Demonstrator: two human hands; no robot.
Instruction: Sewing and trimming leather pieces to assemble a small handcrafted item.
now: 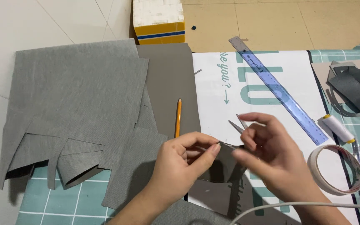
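My left hand (185,160) pinches the top edge of a small grey fabric piece (223,166) between thumb and fingers. My right hand (267,154) grips a pair of small scissors (237,124), whose open metal blades point up and to the left, with the lower part meeting the fabric's edge. Both hands hover close together over a white printed sheet (213,89). A yellow pencil (178,118) lies just up and left of my left hand.
Large grey fabric sheets (76,104) with cut flaps cover the left. A blue ruler (278,89) lies diagonally at upper right. A tape roll (336,168), a thread spool (338,128), grey scraps (353,89) and a yellow-and-white box (159,21) are around. A white cable (296,205) crosses the bottom.
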